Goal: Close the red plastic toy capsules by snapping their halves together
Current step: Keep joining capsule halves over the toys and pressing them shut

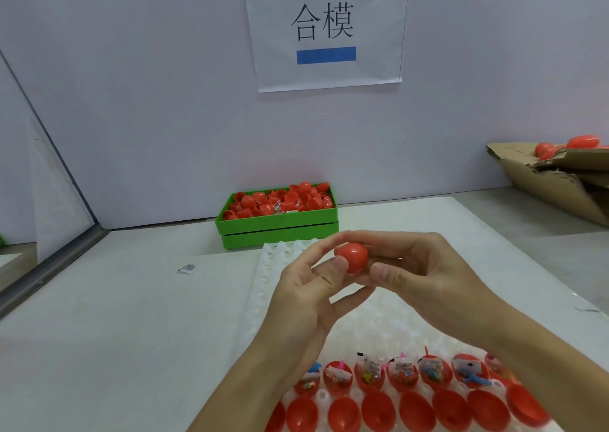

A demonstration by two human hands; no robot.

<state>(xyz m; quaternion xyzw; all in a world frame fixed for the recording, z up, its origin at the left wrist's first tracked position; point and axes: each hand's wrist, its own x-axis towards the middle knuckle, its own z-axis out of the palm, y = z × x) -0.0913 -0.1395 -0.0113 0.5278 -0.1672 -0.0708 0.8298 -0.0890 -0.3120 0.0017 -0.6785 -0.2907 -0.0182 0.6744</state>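
A red plastic capsule [352, 257] is held in the air above the white holder tray [273, 286], between both hands. My left hand [309, 296] pinches it from the left with thumb and fingers. My right hand [425, 276] grips it from the right, thumb in front. Whether its halves are fully joined is hidden by the fingers. On the tray's near end stands a row of open red halves with small toys [370, 374] inside, and in front of them a row of red capsules [379, 410].
A green crate [280, 225] full of loose red capsule halves stands at the back against the wall. A torn cardboard box [557, 181] with red capsules sits at the far right. A small packet [188, 268] lies on the table to the left.
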